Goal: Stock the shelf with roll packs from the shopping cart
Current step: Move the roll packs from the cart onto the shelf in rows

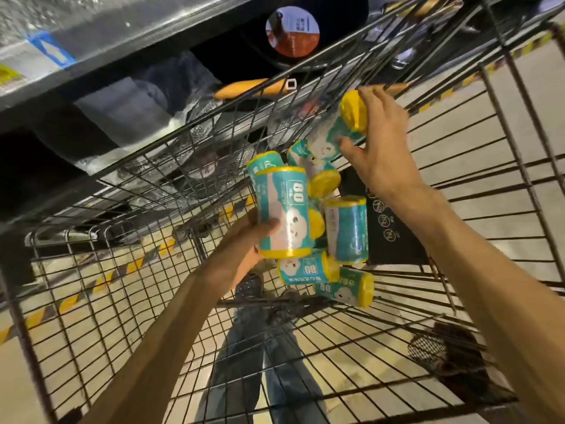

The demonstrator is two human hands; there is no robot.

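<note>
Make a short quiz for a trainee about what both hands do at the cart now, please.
1. True or false: the left hand holds a roll pack upright.
2. What does the right hand grip?
A. the cart wire
B. a second roll pack
C. nothing
3. What colour are the pack ends?

Key: 1 true; 2 B; 3 yellow.

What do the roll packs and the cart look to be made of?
Roll packs, like the one in the left hand: glossy printed plastic film, judging by the glare, with yellow rolls inside, probably thin plastic. Cart: dark metal wire grid, seemingly coated.
</note>
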